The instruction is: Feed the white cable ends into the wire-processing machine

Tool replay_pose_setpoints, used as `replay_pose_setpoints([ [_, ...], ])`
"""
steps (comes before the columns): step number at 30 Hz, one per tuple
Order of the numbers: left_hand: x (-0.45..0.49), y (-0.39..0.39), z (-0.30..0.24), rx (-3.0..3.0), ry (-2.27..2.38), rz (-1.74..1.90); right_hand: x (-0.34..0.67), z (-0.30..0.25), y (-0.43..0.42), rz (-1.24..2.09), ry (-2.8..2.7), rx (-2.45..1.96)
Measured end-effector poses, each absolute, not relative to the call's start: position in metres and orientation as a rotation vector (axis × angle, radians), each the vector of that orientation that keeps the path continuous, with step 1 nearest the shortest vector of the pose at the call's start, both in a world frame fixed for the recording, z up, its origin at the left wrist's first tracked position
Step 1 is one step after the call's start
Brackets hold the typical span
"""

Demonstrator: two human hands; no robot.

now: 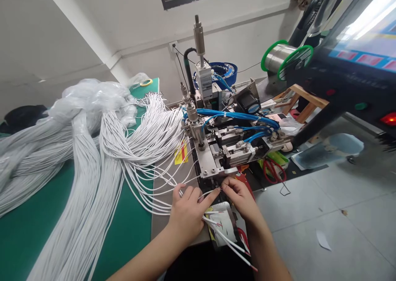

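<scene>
My left hand [187, 215] is closed around several white cables [227, 240], whose stripped ends with reddish inner wires fan out below it to the right. Its index finger reaches along one more cable toward the machine's front. My right hand [243, 196] pinches the thin wire end of that cable, just under the front of the metal pneumatic machine [210, 161]. The fingertips of both hands nearly meet there. Between them the wire tip is tiny and partly hidden.
Large bundles of white cable [85, 165] lie over the green mat [131, 227] on the left. Blue air hoses [235, 115] cross the machine. At right are red-handled scissors [272, 172], a wire spool [286, 58] and a control screen [368, 46] on an arm.
</scene>
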State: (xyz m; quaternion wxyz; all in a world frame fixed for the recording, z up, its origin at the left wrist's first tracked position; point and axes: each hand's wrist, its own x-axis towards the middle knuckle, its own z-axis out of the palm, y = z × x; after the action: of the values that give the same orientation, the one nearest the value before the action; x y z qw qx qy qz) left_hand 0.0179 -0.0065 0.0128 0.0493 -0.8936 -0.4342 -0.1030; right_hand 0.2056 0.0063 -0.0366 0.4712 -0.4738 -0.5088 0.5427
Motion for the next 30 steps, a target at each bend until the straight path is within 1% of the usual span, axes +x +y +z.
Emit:
replay_pose_setpoints([
  [5, 0.02, -0.006, 0.015, -2.702, -1.344, -0.28, 0.203, -0.043, 0.006, 1.433, -1.118, -1.116],
  [7, 0.018, -0.006, 0.014, -2.713, -1.323, -0.367, 0.203, -0.041, 0.004, 1.381, -1.115, -1.147],
  [11, 0.011, -0.008, 0.009, -2.677, -1.255, -0.631, 0.204, -0.034, -0.007, 1.171, -1.134, -1.326],
  [15, 0.008, -0.012, 0.007, -2.622, -1.219, -0.695, 0.21, -0.018, -0.024, 0.959, -1.201, -1.433],
  [22, 0.01, -0.013, 0.009, -2.574, -1.303, -0.682, 0.21, 0.024, -0.053, 0.912, -1.654, -1.331],
  [30, 0.009, -0.014, 0.007, -2.575, -1.208, -0.817, 0.201, 0.025, -0.052, 0.817, -1.721, -1.279],
])
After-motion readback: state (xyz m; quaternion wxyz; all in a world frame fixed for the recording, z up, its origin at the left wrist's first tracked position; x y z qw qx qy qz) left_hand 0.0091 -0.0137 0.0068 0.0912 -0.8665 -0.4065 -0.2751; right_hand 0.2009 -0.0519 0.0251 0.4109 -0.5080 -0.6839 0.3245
